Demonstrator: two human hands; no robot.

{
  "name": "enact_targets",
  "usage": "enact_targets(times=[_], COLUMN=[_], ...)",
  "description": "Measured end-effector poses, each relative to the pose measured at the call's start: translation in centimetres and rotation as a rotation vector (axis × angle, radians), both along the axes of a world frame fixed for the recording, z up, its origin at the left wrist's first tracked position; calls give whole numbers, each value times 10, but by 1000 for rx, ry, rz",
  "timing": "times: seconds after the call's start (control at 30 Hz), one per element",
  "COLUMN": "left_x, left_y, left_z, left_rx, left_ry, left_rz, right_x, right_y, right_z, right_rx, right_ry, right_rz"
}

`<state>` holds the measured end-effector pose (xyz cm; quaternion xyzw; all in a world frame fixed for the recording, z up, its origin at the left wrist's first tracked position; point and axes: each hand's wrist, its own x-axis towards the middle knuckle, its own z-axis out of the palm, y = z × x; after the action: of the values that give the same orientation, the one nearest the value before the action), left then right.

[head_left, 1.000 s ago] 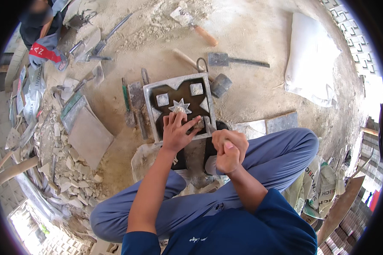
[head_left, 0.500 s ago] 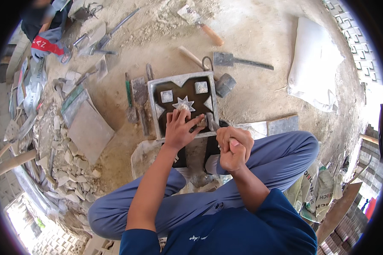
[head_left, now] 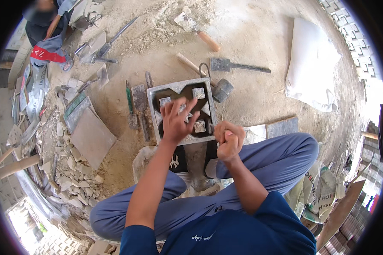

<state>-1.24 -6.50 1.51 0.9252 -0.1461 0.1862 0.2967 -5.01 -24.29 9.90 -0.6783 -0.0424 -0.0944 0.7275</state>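
Square metal mould [head_left: 154,111] sits on sandy ground just ahead of the person's knees, dark inside with pale cast inserts [head_left: 198,92] set in it. Left hand [head_left: 175,120] lies over the mould's middle, fingers spread and pressing down on the contents. Right hand [head_left: 229,140] is at the mould's 4 o'clock corner, fingers curled tight into a fist; whether it grips a small tool I cannot tell.

Risks, as judged:
- Uneven pressure from the splayed fingers could shift the inserts out of pattern.
- If the fist strikes or tamps, the left fingers lie close enough to get caught.
- Hammer [head_left: 216,86] touches the mould at 1 o'clock, trowels [head_left: 138,107] crowd 9 o'clock; a nudge could jar the frame.
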Motion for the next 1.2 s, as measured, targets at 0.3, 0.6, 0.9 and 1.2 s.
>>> enact_targets(times=[0.3, 0.6, 0.9, 1.2], left_x=[60, 73, 72, 72], left_y=[7, 13, 4, 8], left_z=[-4, -18, -10, -12], left_rx=[262, 161, 194, 203], left_ry=[68, 215, 247, 242], left_rz=[-56, -154, -131, -169], right_x=[-4, -4, -3, -6], right_y=[-2, 0, -2, -3], right_z=[5, 10, 7, 6], right_rx=[48, 53, -39, -78], right_ry=[13, 22, -19, -33], right_rz=[-4, -23, -17, 18])
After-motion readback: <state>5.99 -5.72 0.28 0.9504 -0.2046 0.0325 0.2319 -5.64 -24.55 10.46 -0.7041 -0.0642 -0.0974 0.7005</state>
